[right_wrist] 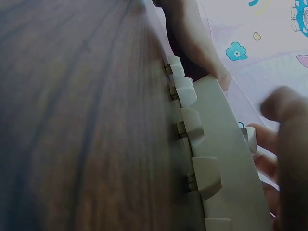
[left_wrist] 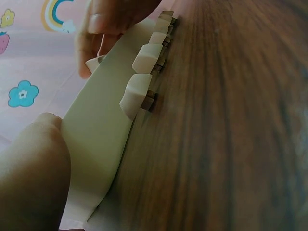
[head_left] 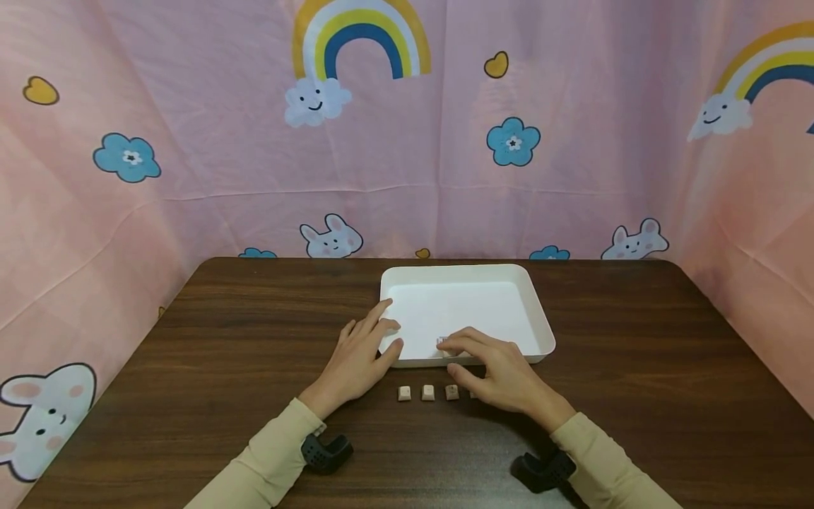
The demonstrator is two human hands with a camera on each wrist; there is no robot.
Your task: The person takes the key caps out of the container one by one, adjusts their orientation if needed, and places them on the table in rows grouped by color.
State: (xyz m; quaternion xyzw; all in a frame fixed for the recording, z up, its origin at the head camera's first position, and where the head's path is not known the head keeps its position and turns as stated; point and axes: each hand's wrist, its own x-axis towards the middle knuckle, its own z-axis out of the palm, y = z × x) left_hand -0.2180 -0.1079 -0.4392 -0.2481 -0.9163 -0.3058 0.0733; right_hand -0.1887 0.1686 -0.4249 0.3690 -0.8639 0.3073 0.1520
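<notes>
My left hand [head_left: 362, 357] rests at the left side of a white tray [head_left: 467, 273], its fingers spread over the rim. My right hand [head_left: 499, 367] reaches over the front rim. Its fingertips touch a white keycap [right_wrist: 249, 139] just inside the tray, while the thumb stands apart from it. Only a bit of this keycap [head_left: 441, 341] shows beside the index finger in the head view. Outside the front wall, several small keycaps stand in a row, among them a pale one [head_left: 404, 393] and a browner one [head_left: 452, 392]. The right hand hides part of the row.
The tray stands on a dark wood-grain table [head_left: 267, 332], near its back edge. A pink patterned curtain [head_left: 242, 155] hangs behind and at both sides. Each wrist carries a black camera mount, such as the left one [head_left: 326, 454].
</notes>
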